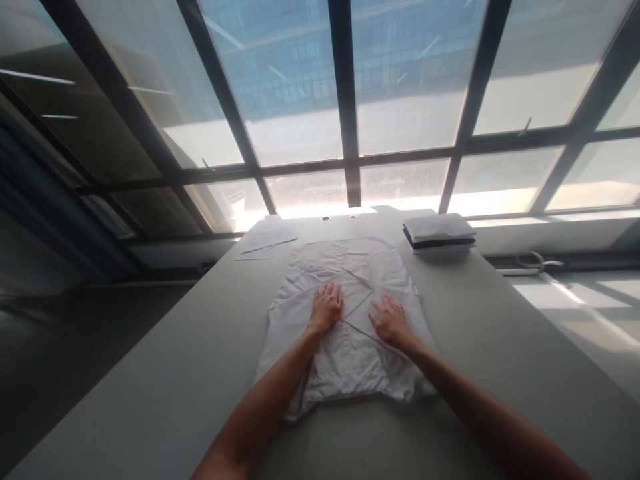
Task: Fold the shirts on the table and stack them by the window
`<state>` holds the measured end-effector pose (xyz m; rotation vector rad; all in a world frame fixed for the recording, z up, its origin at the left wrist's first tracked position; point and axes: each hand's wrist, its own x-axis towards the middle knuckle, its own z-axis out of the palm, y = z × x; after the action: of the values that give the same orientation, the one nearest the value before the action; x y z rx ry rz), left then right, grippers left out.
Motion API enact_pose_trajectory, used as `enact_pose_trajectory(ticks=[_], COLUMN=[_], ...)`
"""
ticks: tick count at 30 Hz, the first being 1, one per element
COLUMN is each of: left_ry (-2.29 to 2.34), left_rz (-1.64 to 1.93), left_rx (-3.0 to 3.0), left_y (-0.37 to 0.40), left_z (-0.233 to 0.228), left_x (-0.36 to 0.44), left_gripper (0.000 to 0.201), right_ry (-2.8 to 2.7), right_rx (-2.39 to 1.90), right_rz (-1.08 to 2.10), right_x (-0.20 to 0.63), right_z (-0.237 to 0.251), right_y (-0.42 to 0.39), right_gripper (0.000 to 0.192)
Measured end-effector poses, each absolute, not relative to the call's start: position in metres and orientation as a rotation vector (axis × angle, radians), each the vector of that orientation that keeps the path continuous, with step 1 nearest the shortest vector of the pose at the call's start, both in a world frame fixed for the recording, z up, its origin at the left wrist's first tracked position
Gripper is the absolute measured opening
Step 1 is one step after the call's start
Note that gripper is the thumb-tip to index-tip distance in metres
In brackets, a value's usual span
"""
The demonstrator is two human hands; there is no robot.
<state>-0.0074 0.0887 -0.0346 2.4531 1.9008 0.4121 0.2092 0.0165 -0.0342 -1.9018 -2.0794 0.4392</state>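
A white garment (pixel 345 367), perhaps a shirt, lies spread on the table with parts folded inward across its middle. Wrinkles run over its centre and along the near edge. My left hand (pixel 327 308) rests flat on the cloth left of centre, fingers stretched away from me. On the right part, my right hand (pixel 389 319) lies palm down with its fingers spread. Neither hand grips the fabric. The folded-in pieces cross between the two hands.
The garment is on a long pale table (pixel 210 360). Sheets of paper (pixel 270 237) lie at its far left. A stack of folded white and dark cloth (pixel 440 233) sits at the far right. Framed windows (pixel 295 80) rise behind, and a coiled cable (pixel 531 262) hangs beyond the right edge.
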Motion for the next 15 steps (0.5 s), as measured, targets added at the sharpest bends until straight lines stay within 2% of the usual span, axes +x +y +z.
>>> enact_pose_trajectory(ticks=[5,10,15], left_ry=[1.882,1.829,1.702], left_rz=[0.475,0.579,0.995], left_rx=[2.427,2.36,2.003], left_y=[0.081,0.085,0.099], left_z=[-0.028,-0.03,-0.032], left_x=[-0.008,-0.013,-0.021], left_gripper=[0.045,0.043,0.048], right_ry=[-2.005,-1.948,-2.039], right_rx=[-1.928,-1.967,-1.533], right_rz=[0.425,0.446,0.36], right_x=[0.192,0.172,0.145], right_z=[-0.014,-0.007,-0.014], right_y=[0.066,0.093,0.075], right_gripper=[0.055,0.063,0.065])
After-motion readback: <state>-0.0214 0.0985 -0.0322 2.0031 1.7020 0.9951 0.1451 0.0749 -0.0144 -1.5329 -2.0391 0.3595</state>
